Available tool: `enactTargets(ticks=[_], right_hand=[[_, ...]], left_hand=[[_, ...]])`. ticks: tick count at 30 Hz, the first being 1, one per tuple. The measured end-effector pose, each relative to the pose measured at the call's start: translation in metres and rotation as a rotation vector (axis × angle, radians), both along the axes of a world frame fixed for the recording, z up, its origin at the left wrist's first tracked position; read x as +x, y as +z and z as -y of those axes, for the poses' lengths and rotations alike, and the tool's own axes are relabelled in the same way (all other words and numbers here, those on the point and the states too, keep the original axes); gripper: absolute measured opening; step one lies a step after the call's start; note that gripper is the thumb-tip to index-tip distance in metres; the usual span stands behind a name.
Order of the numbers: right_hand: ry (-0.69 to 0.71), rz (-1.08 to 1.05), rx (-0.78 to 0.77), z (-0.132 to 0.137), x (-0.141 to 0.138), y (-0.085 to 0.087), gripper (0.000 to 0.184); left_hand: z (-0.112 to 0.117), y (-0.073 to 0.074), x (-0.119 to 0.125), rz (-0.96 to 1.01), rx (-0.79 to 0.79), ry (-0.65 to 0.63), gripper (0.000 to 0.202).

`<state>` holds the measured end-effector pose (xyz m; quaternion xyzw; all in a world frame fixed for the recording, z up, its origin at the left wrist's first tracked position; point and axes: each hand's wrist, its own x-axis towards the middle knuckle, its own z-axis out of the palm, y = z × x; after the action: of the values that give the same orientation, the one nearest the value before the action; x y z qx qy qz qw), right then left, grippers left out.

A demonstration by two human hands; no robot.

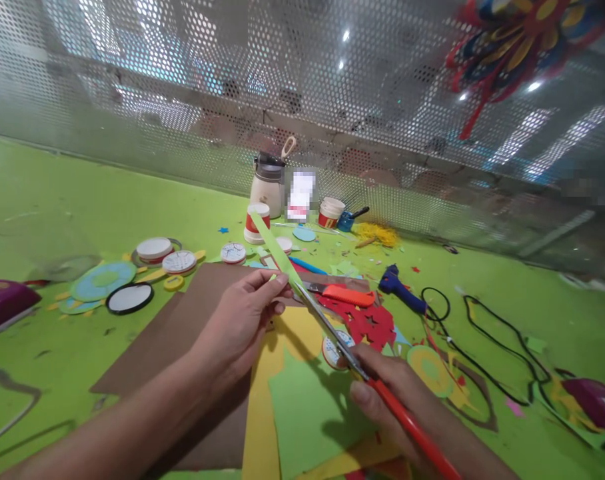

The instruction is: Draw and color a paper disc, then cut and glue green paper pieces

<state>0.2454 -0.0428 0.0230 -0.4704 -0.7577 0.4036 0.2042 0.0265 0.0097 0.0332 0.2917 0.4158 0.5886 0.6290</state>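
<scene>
My left hand (242,320) pinches a long light-green paper strip (272,247) that slants up and away from me. My right hand (397,393) is closed on red-handled scissors (342,340), whose blades meet the strip just past my left fingertips. Under both hands lie a brown sheet (177,333), a yellow sheet (262,413) and a green sheet (307,413). A red paper cut-out with star holes (367,323) lies just beyond the scissors.
An orange utility knife (342,293), a blue glue gun (400,288) with a black cord (487,333), paper discs (152,257), red-and-white cups (256,223), a white bottle (268,183) and purple punches (5,303) lie on the green table. A perforated metal screen (232,87) closes the back.
</scene>
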Motion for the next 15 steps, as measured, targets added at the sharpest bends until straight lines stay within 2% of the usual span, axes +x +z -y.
enactTargets(ticks=[6, 15], right_hand=[[-0.019, -0.043, -0.036, 0.0028, -0.0039, 0.0052, 0.053], [-0.063, -0.068, -0.046, 0.0047, -0.0072, 0.0023, 0.06]], left_hand=[[0.0003, -0.0009, 0.0025, -0.025, -0.009, -0.028, 0.012], [0.002, -0.0006, 0.0054, -0.024, -0.054, -0.027, 0.014]])
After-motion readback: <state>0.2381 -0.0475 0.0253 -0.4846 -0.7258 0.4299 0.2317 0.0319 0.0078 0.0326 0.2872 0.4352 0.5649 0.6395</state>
